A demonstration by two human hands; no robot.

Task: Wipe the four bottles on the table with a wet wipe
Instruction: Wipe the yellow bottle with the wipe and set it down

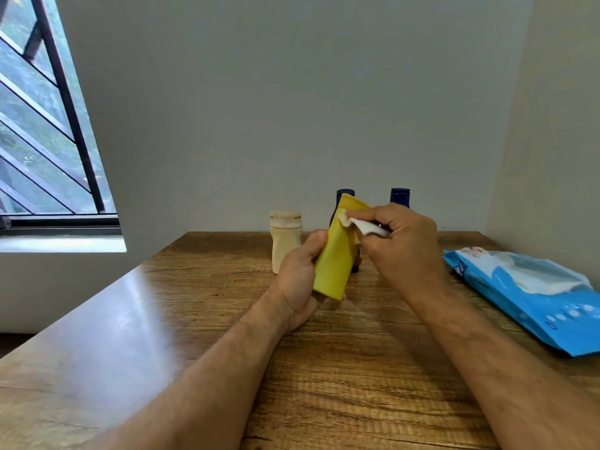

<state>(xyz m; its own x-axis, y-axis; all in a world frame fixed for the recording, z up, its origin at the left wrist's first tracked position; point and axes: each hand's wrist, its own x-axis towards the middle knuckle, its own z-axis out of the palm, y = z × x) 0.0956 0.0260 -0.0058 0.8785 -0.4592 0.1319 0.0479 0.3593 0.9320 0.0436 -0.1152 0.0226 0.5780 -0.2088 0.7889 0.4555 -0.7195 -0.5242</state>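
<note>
**Ana:** Head camera view first, nearest things: what is each hand doing, and why that way?

**Ben:** The left hand (300, 274) is clenched round the lower part of the yellow bottle (337, 251), lifting it off the wooden table (324, 368) and tilting it. That probably leaves the upper part free. The right hand (402, 241) pinches a bunched white wet wipe (363, 226) and presses it against the bottle near its top.

**Ana:** And to the side?

**Ben:** The blue wipe pack (532, 293) lies at the right, its flap open with a sheet showing, likely kept within reach for a fresh one.

**Ana:** Farther back?

**Ben:** The cream bottle (285, 241) stands upright just left of the yellow one. Behind the hands two dark blue-capped bottles, one (345, 192) and another (400, 196), wait near the wall; little but their caps shows.
</note>
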